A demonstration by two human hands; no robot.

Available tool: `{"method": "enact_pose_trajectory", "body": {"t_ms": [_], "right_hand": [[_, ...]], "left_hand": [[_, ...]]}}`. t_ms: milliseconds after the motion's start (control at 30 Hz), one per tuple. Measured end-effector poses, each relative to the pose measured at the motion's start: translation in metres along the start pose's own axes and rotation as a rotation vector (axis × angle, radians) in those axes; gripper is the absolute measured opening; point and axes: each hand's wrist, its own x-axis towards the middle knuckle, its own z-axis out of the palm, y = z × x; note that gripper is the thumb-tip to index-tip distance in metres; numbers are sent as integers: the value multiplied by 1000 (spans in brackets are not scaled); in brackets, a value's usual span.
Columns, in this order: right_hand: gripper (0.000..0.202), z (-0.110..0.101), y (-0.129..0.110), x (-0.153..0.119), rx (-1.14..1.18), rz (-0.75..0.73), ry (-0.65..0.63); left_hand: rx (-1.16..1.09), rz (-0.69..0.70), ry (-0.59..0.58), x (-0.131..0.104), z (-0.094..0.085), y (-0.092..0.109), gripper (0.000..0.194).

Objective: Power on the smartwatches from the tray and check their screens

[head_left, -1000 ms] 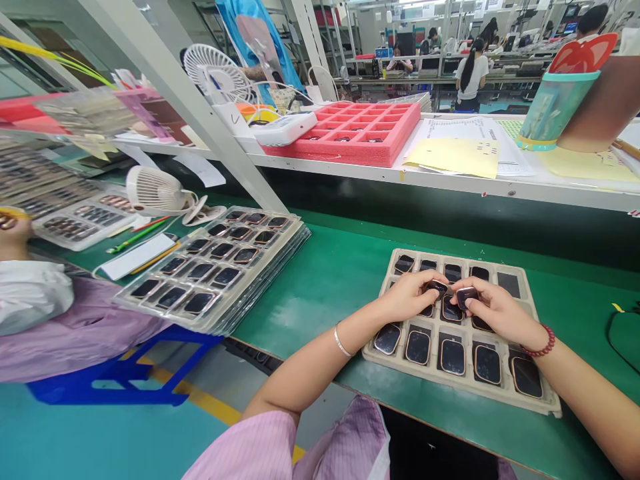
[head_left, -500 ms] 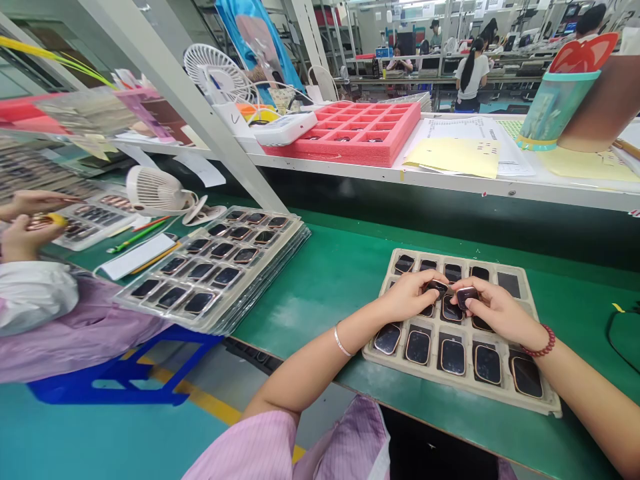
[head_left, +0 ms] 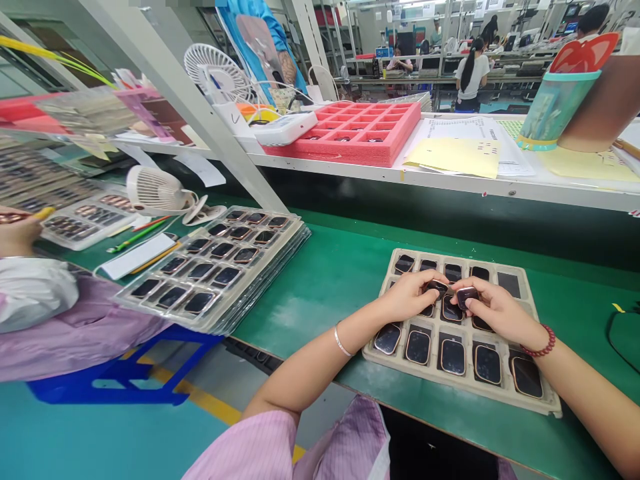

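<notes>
Above the beige tray (head_left: pixel 549 400) both of my hands are close together, each pinching a small dark-faced part. My left hand (head_left: pixel 411 293) is closed on a watch case (head_left: pixel 438 288) with a glossy black face. Facing it, my right hand (head_left: pixel 493 308) grips another watch case (head_left: pixel 467 296) between thumb and fingers. Rows of similar gold-rimmed watch cases lie in the tray's pockets; one in the front row (head_left: pixel 453 355) shows its whole dark face. A back right pocket (head_left: pixel 509 285) holds only a flat dark surface. My fingers hide part of the middle row.
On the left, stacked clear trays (head_left: pixel 220 313) carry more watch cases. Beyond them stands a small white fan (head_left: pixel 155 189), near a co-worker's hand (head_left: pixel 20 237). A shelf (head_left: pixel 450 179) crosses behind, holding a red foam tray (head_left: pixel 345 153), papers and a teal cup (head_left: pixel 557 110). A cable lies at right.
My hands and the two watch cases look unmoved. At the left, the co-worker's hands have shifted further left. The person in blue behind the shelf has moved slightly.
</notes>
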Motion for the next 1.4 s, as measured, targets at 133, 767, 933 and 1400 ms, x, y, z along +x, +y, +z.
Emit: {"method": "enact_pose_trajectory", "body": {"t_ms": [133, 767, 933, 1400], "right_hand": [[28, 0, 0, 0, 2, 5, 8], [29, 1, -1, 0, 10, -5, 23], [26, 1, -1, 0, 52, -7, 14], [23, 1, -5, -1, 152, 10, 46]], "left_hand": [[-10, 3, 1, 0, 0, 0, 32], [-16, 0, 9, 0, 1, -1, 32], [-18, -9, 7, 0, 2, -3, 32], [-91, -27, 0, 0, 2, -2, 30]]}}
